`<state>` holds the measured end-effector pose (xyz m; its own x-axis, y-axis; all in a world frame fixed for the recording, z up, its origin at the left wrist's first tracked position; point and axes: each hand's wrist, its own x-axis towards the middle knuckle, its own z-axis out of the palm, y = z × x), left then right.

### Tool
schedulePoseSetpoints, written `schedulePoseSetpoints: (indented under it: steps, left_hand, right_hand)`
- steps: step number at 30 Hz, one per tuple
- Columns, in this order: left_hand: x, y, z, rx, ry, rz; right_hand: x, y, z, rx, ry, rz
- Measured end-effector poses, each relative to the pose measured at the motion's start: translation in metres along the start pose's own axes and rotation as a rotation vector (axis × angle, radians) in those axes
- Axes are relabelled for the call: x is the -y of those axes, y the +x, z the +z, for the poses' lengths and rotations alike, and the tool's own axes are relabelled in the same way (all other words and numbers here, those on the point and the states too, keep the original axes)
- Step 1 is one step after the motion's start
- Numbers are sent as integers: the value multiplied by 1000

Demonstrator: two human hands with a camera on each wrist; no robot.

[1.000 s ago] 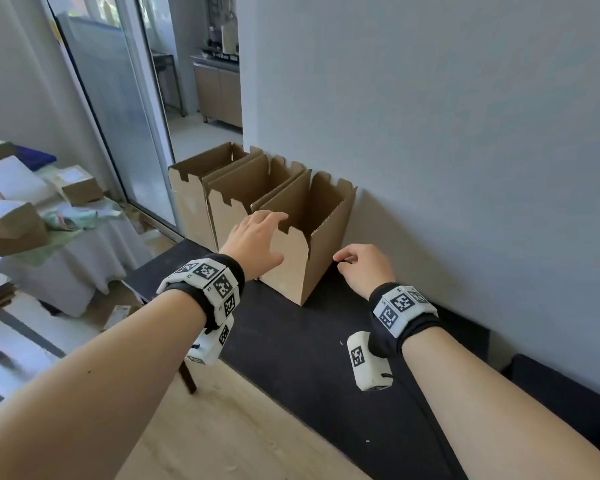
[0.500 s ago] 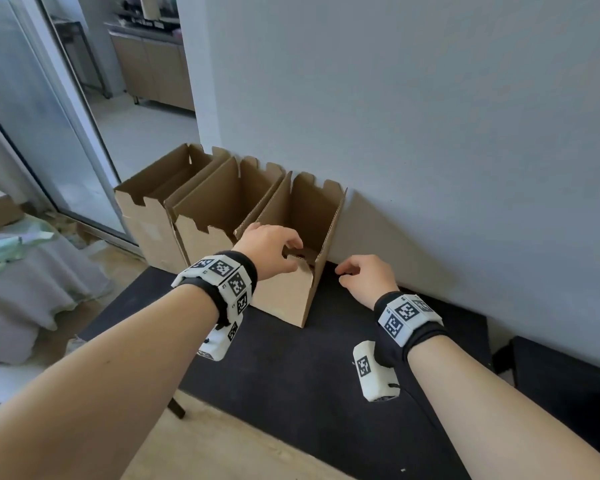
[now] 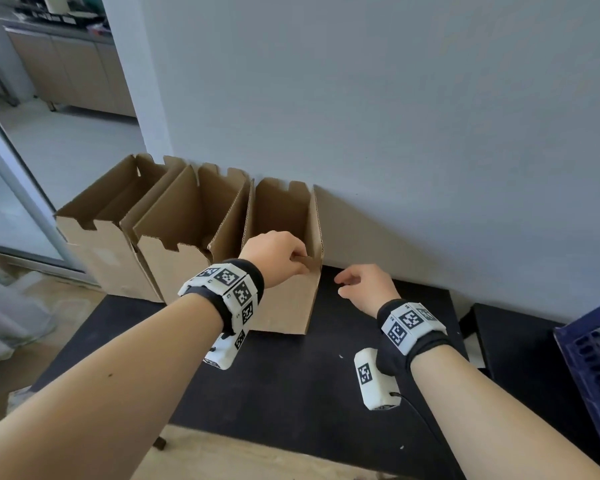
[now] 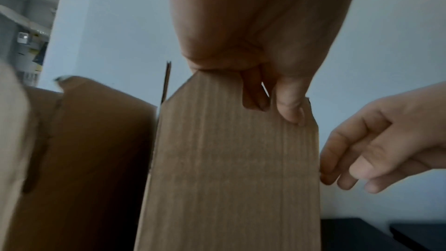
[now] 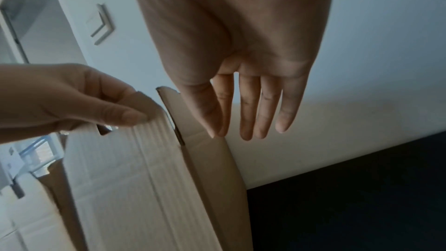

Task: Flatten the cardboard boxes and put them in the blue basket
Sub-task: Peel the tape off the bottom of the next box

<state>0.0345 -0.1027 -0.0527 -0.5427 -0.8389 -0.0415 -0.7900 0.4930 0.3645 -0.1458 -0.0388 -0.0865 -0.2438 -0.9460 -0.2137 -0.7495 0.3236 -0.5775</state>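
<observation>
Three open-topped cardboard boxes stand in a row against the wall on a black table (image 3: 291, 393). My left hand (image 3: 278, 254) grips the front top rim of the rightmost box (image 3: 284, 306), thumb outside and fingers curled inside. The left wrist view shows that hand (image 4: 272, 93) pinching the cut rim of the same box (image 4: 229, 178). My right hand (image 3: 364, 285) hovers just right of this box with relaxed fingers and holds nothing. In the right wrist view the right hand (image 5: 241, 121) has its fingers straight beside the box's side wall (image 5: 217, 178). A corner of the blue basket (image 3: 596, 358) shows at the right edge.
The middle box (image 3: 174, 261) and the left box (image 3: 94, 247) stand close together, touching the gripped one. A grey wall runs right behind all the boxes. A second black surface (image 3: 520, 348) lies between the table and the basket. Wooden floor lies below the table's front edge.
My left hand went from reaching flat over the rightmost box to curling round its front rim. The right hand stayed beside the box. The head view swung right, so the basket came into view.
</observation>
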Motion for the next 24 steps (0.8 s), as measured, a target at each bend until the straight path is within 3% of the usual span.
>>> schedulePoseSetpoints:
  steps: [6,12,16,19,21,24]
  left_hand:
    - [-37,11,-10,-144,-65,27]
    - [-75,28,-30,-236,-328,-25]
    - [-82,45,-37,-225,-531,-159]
    - [-78,53,-33,-208,-817,-285]
    - [-71,56,-28,-217,-941,-373]
    - [-54,61,-16,-199,-947,-481]
  right_hand:
    - [-25,-7,-22,8,-89,98]
    - [-55,-12,-46,-94,-72,210]
    - [-64,-11,-67,-263,168,288]
    - [-66,-10,-88,-383,328,284]
    - [-66,-11,-97,-415,362,266]
    - [-65,-10,-100,-383,377,223]
